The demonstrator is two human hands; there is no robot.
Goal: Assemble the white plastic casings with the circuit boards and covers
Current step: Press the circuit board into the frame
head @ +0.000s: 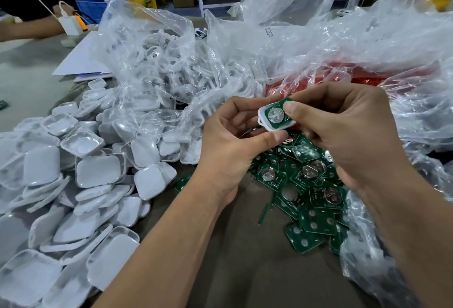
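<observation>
Hands raised above the loose green boards — left hand point(228, 140) pinches the small white plastic casing point(275, 117), right hand point(343, 133) thumbs the square green circuit board point(278, 112) in. Board sits tilted; press corners evenly until flush.

Both forearms reach in from bottom of frame, bare, converging at centre. Left hand point(230, 136) sits palm-in, thumb & curled fingers pinching the lower-left edge of a small held piece. Right hand point(343, 126) arches over from the right, thumb pressed on top, fingers curled beneath.
</observation>
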